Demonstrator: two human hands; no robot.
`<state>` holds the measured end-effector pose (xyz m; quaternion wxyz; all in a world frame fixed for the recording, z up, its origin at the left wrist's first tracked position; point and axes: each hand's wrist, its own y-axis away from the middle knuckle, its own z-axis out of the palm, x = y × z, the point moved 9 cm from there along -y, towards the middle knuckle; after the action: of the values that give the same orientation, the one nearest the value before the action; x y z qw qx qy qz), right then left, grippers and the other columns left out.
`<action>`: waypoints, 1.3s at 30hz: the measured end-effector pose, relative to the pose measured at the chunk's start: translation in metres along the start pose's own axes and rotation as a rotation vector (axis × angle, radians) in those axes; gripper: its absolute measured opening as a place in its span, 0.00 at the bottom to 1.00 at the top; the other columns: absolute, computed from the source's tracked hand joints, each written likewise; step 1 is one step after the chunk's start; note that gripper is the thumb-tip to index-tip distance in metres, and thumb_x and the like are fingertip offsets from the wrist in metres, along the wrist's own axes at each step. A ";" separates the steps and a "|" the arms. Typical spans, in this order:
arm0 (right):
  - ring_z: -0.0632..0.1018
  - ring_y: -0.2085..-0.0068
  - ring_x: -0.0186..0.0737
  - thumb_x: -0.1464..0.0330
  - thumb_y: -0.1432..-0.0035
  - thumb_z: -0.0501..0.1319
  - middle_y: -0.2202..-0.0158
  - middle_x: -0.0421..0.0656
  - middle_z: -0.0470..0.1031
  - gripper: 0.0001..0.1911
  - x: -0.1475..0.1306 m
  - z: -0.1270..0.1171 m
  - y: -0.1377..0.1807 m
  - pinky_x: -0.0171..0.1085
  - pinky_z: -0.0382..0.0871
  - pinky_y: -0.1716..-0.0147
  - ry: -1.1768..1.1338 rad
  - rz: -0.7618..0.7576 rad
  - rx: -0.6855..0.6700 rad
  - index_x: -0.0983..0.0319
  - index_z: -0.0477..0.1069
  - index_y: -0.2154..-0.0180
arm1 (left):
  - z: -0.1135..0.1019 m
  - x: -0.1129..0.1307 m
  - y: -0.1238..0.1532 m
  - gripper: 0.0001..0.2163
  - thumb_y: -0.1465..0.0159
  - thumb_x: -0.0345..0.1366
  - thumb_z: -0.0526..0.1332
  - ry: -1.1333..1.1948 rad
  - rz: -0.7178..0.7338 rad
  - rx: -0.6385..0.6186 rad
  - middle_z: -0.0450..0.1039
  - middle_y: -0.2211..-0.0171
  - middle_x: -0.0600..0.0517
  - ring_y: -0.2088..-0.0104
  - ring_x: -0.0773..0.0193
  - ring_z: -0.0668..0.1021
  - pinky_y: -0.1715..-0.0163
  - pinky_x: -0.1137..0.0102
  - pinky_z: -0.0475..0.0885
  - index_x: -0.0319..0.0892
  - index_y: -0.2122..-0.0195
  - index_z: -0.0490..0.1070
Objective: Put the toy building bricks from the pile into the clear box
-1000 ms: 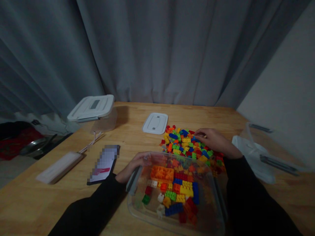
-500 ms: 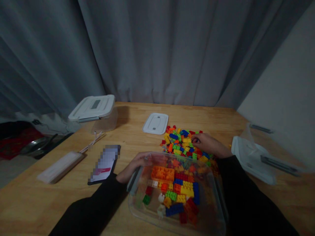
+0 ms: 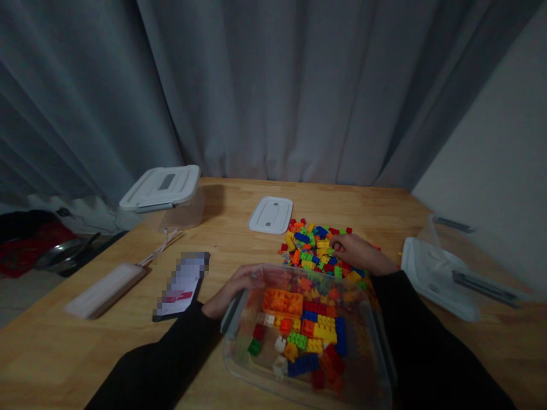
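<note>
A clear plastic container stands near me on the wooden table, partly filled with coloured toy bricks. My left hand grips its left rim, fingers curled over the edge. Just beyond the container lies a loose pile of coloured bricks. My right hand rests on the right side of that pile, fingers curled in and pinched on bricks I cannot make out singly.
A small white lid lies behind the pile. A lidded clear box stands at the back left. A phone and a white flat case lie at the left. Another clear container with a white lid sits at the right.
My right hand has pulled back from the far side of the pile toward me and its fingers have curled shut. The left hand has stayed on the container rim.
</note>
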<state>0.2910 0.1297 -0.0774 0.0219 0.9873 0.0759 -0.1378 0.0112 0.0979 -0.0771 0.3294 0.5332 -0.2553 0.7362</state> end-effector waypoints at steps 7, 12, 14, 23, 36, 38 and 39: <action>0.75 0.69 0.37 0.73 0.42 0.59 0.68 0.42 0.79 0.08 -0.005 -0.004 0.002 0.35 0.57 0.70 -0.019 0.008 -0.025 0.61 0.76 0.63 | 0.005 0.006 0.001 0.17 0.45 0.29 0.63 0.000 -0.018 0.032 0.86 0.54 0.46 0.48 0.47 0.82 0.40 0.57 0.68 0.43 0.56 0.85; 0.74 0.70 0.37 0.75 0.41 0.56 0.69 0.43 0.79 0.09 -0.009 -0.009 0.003 0.36 0.55 0.71 0.011 -0.013 0.009 0.61 0.75 0.65 | 0.001 0.002 0.001 0.17 0.44 0.29 0.63 0.012 -0.019 0.036 0.86 0.55 0.46 0.48 0.46 0.82 0.40 0.57 0.69 0.42 0.56 0.85; 0.74 0.70 0.37 0.75 0.41 0.56 0.69 0.43 0.78 0.09 -0.010 -0.010 0.004 0.36 0.55 0.71 0.015 -0.006 0.008 0.61 0.75 0.65 | 0.000 0.001 0.002 0.16 0.44 0.29 0.64 0.022 -0.022 0.038 0.86 0.54 0.45 0.48 0.46 0.82 0.40 0.56 0.69 0.42 0.56 0.85; 0.77 0.67 0.39 0.74 0.41 0.56 0.65 0.45 0.82 0.13 -0.015 -0.020 0.009 0.35 0.60 0.68 -0.023 0.008 0.020 0.61 0.78 0.61 | 0.007 0.007 0.002 0.16 0.44 0.30 0.64 0.027 -0.028 0.036 0.85 0.52 0.45 0.49 0.46 0.82 0.41 0.56 0.69 0.44 0.57 0.86; 0.78 0.67 0.41 0.73 0.42 0.57 0.64 0.48 0.82 0.13 -0.021 -0.031 0.015 0.36 0.64 0.68 -0.047 0.006 0.014 0.62 0.78 0.58 | 0.002 0.003 0.003 0.16 0.43 0.28 0.62 0.008 -0.017 0.022 0.85 0.53 0.47 0.49 0.49 0.82 0.40 0.57 0.69 0.45 0.56 0.85; 0.77 0.68 0.40 0.73 0.42 0.57 0.65 0.47 0.82 0.13 -0.021 -0.032 0.015 0.35 0.63 0.69 -0.045 0.007 0.014 0.62 0.78 0.58 | 0.002 0.003 0.002 0.17 0.43 0.29 0.62 0.004 -0.019 0.018 0.85 0.51 0.45 0.48 0.48 0.82 0.40 0.56 0.69 0.44 0.55 0.85; 0.77 0.68 0.40 0.74 0.42 0.57 0.65 0.47 0.82 0.13 -0.022 -0.033 0.016 0.35 0.63 0.69 -0.045 0.007 0.013 0.62 0.78 0.58 | 0.002 0.003 0.002 0.18 0.43 0.29 0.62 -0.002 -0.017 0.016 0.84 0.51 0.45 0.48 0.48 0.82 0.40 0.56 0.68 0.43 0.54 0.85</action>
<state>0.2817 0.1130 -0.0398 0.0177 0.9843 0.0710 -0.1606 0.0106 0.0956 -0.0737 0.3310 0.5388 -0.2450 0.7349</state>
